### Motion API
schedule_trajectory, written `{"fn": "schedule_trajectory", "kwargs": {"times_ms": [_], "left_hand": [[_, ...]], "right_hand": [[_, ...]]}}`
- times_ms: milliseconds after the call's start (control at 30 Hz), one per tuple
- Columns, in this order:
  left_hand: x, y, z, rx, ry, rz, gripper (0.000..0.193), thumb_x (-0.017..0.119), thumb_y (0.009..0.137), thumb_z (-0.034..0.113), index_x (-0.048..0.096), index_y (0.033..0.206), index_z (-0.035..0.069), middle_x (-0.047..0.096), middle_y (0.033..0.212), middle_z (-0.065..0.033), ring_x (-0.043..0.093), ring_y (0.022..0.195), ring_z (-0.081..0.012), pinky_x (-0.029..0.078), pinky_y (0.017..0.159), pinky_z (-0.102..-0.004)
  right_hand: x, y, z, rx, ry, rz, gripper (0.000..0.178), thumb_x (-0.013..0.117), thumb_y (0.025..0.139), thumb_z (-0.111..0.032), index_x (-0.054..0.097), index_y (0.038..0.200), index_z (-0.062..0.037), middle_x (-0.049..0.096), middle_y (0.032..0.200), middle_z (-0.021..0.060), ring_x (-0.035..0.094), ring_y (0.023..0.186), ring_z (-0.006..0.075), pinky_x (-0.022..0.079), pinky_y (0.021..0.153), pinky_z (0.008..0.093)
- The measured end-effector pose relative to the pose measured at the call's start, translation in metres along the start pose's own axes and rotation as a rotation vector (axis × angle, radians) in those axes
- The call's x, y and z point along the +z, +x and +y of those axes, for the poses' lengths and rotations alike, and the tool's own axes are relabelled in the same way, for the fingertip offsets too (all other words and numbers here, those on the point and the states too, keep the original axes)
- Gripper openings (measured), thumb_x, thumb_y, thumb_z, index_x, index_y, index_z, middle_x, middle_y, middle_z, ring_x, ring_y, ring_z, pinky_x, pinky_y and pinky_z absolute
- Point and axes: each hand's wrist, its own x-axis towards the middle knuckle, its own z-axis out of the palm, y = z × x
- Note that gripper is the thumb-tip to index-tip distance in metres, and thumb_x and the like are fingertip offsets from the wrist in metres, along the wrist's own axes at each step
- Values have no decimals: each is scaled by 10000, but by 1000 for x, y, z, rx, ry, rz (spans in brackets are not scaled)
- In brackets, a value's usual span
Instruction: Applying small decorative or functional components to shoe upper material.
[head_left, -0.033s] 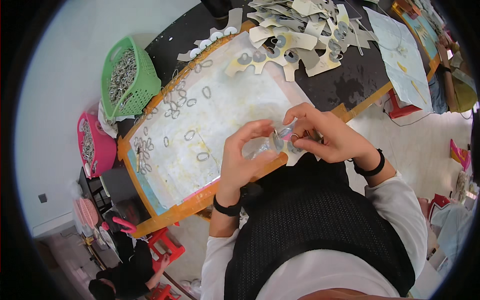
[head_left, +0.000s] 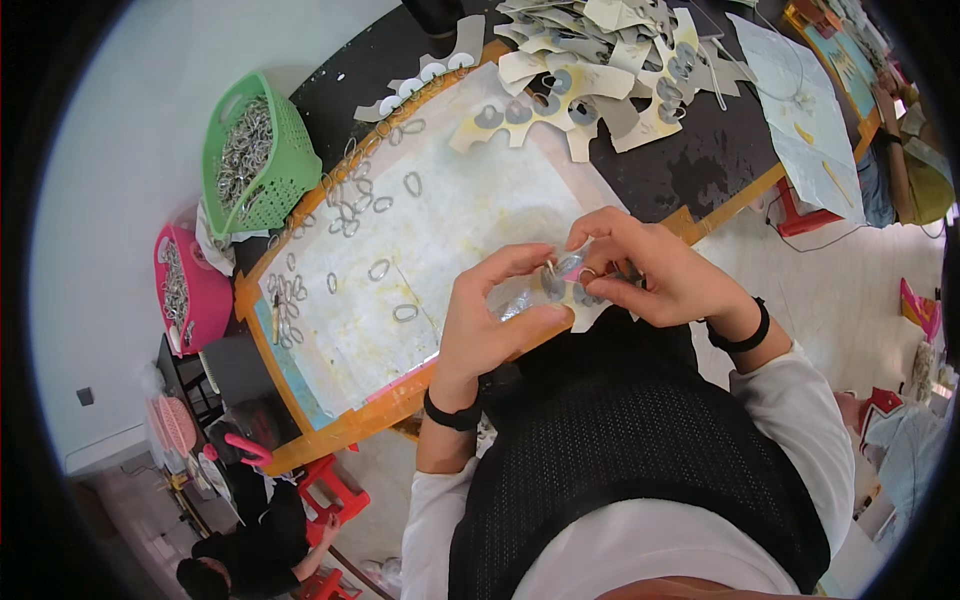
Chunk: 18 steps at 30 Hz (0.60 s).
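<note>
At the table's near edge my two hands are around a pale cardboard piece (head_left: 592,318) with grey round discs on it. My right hand (head_left: 655,272) has its thumb and fingers closed on the piece at its right side. A small metal ring (head_left: 588,275) shows by the fingertips there. My left hand (head_left: 500,305) curves its thumb and forefinger around the piece's left end, with the fingertips at another metal ring (head_left: 549,267) that stands up from a disc. Whether that ring is pinched is too small to make out. Something shiny and clear shows between the hands.
Loose oval metal rings (head_left: 345,212) lie on the stained white sheet (head_left: 460,215). Behind are stacked cardboard pieces with discs (head_left: 600,85). Ring-filled green (head_left: 290,170) and pink (head_left: 205,300) baskets stand left. A person in black (head_left: 255,540) sits lower left; another person's arm (head_left: 895,160) shows far right.
My left hand has shifted slightly, its thumb now nearer the cardboard piece. The ring at its fingertips shows at a different tilt. My right hand stays in place.
</note>
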Motion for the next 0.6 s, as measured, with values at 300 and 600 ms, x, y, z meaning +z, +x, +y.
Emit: {"fn": "schedule_trajectory", "kwargs": {"times_ms": [300,600], "left_hand": [[0,0,-7,-62,-29,-182,108,706,852,100,647,858,11,610,756,-13,494,675,-48,384,604,-214],[10,-4,-10,28,-236,-136,116,679,874,94,622,838,-1,583,793,-21,517,770,-97,412,737,-228]], "right_hand": [[0,3,-1,50,-17,-3,161,654,864,-97,563,982,-36,585,739,68,553,698,228,429,683,327],[5,1,27,-162,464,-135,271,585,956,-184,538,785,21,512,734,43,458,708,152,382,662,293]]}}
